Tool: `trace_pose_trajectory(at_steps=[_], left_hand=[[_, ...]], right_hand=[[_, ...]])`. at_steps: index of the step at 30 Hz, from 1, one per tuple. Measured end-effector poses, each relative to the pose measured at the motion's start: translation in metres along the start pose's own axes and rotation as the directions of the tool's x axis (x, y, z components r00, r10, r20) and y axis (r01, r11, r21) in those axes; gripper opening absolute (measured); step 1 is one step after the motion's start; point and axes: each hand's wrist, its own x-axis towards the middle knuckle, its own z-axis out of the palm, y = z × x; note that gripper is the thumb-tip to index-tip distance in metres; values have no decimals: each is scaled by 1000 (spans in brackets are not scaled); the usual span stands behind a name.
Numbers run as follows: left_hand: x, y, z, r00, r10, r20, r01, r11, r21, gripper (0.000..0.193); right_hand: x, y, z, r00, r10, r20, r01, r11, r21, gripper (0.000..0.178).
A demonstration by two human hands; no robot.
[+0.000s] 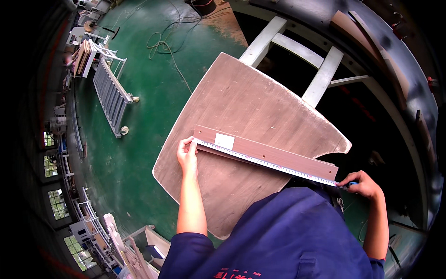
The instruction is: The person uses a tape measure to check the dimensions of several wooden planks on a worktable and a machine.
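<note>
A long brown wooden strip (pixel 297 160), with holes along it and a white label (pixel 225 141) near its left end, lies slanting over a worn brown board (pixel 237 95). Its right end reaches past the board's edge. Along the strip's near edge runs a white tape measure blade (pixel 265 162), pulled out straight. My left hand (pixel 187 156) pinches the blade's end at the strip's left corner. At the other end my right hand (pixel 364 185) is closed around the tape's case, of which only a bit of blue shows between the fingers.
Pale metal beams (pixel 320 83) support the board and join a curved machine frame at right, where wooden strips (pixel 357 37) lie. A wheeled roller rack (pixel 110 95) stands on the green floor at left. A cable (pixel 160 45) lies on the floor; a dark bucket (pixel 203 6) stands beyond.
</note>
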Motion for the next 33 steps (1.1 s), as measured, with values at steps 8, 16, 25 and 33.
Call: trace_pose_trajectory(at_steps=[8, 16, 25, 33], left_hand=[[-5, 5, 6, 1000, 6, -6, -6, 1000, -18, 20], [-7, 5, 5, 1000, -11, -4, 11, 998, -55, 21], [-6, 6, 5, 1000, -19, -11, 18, 995, -99, 22], [-4, 2, 8, 1000, -21, -14, 22, 999, 40, 23]], right_hand=[[0, 0, -2, 1000, 7, -11, -7, 1000, -18, 48], [-1, -6, -2, 1000, 29, -7, -29, 1000, -1, 48], [0, -6, -2, 1000, 31, 1, -31, 1000, -4, 48], [2, 13, -8, 998, -54, 15, 55, 998, -29, 46]])
